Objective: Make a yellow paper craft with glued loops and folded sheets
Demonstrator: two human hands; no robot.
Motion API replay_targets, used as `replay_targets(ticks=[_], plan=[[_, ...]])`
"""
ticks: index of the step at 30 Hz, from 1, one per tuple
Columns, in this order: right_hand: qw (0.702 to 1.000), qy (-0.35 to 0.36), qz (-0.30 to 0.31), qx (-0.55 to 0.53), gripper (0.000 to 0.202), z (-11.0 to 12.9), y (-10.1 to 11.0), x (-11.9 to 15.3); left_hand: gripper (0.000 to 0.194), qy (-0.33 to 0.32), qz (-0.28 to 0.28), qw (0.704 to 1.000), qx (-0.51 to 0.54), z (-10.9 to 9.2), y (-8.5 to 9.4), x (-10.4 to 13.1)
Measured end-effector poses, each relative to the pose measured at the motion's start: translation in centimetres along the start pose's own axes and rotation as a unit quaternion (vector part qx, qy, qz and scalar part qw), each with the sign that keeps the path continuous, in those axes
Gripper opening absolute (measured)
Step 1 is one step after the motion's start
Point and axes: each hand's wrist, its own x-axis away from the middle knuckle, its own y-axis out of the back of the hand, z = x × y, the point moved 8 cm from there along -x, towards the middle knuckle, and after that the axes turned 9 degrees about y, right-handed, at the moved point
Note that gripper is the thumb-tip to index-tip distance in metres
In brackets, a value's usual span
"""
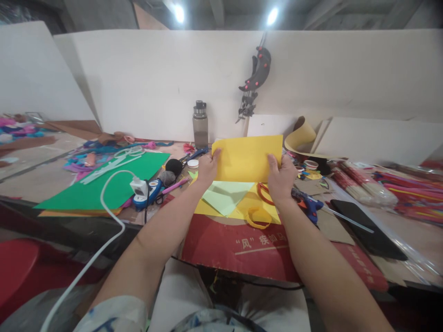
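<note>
A yellow sheet is held up above the work table, tilted toward me. My left hand pinches its left edge with the thumb in front. At the right edge my right hand grips it the same way. Beneath it lie a pale green paper piece and another yellow sheet. A yellow ring-shaped strip rests on the lower sheet. Partly behind my right hand is an orange-red loop. A blue glue gun lies just right of my right wrist.
A red printed board covers the table's front. On the left are a green sheet and a blue power strip with a white cable. A bottle stands behind. To the right lies a black phone.
</note>
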Motion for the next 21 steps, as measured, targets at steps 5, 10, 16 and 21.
replay_targets(ticks=[5,10,16,21], plan=[[1.000,0.015,-0.006,0.011,0.039,0.0,0.1,0.0,0.050,-0.004,-0.002,1.000,0.023,-0.3,0.1,0.0],[0.999,0.025,-0.005,0.045,0.038,0.2,0.2,-0.1,0.051,0.021,0.016,1.000,0.013,0.2,-0.3,-0.1],[0.999,0.013,-0.015,0.050,0.039,-0.2,0.5,-0.3,0.048,0.080,0.128,0.983,0.104,0.4,-1.8,0.5],[0.999,0.015,-0.021,0.048,0.040,-0.4,0.4,-0.3,0.052,0.106,0.158,0.971,0.144,0.9,-2.8,0.9]])
